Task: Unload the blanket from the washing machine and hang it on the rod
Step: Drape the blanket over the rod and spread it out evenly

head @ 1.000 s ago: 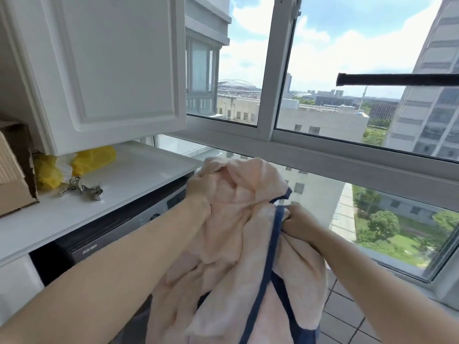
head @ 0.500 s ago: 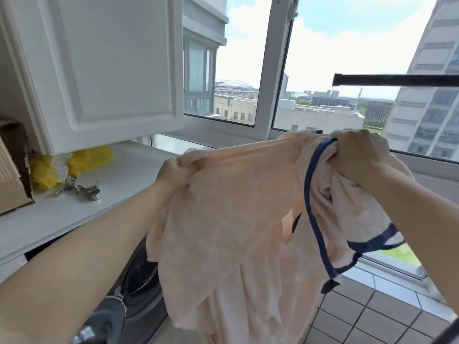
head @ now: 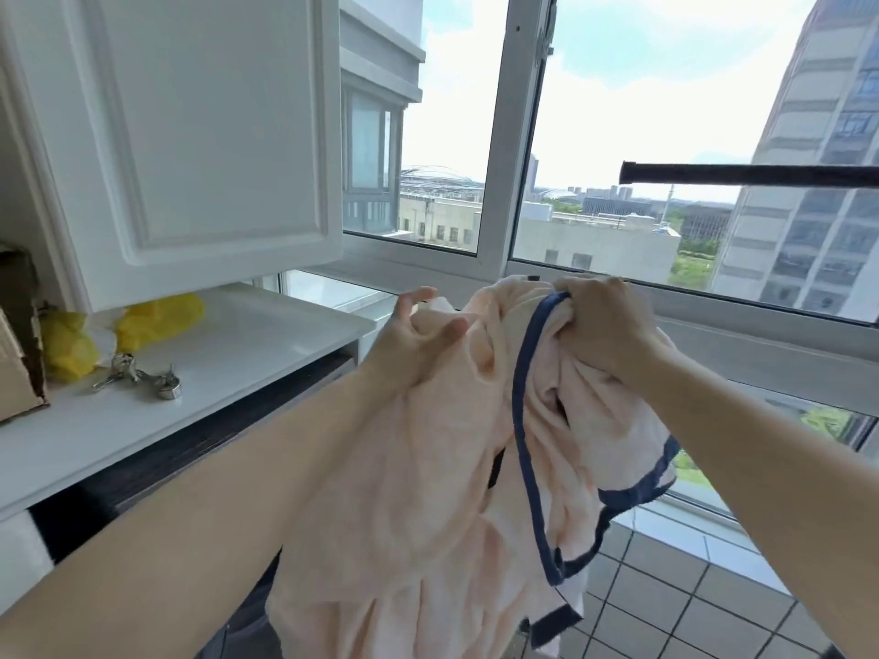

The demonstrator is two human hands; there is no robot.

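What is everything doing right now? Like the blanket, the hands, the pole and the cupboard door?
Blanket: off the rod, bunched, hanging from the hands.
Right hand: gripping the blanket's blue edge.
Left hand: fingers spread, loose against the blanket.
Rod: bare, nothing hung on it.
Cupboard door: swung open.
Yellow bag: crumpled on the shelf.
Clips: lying on the shelf.

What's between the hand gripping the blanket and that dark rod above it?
Nothing: head view shows only window behind right hand and rod.
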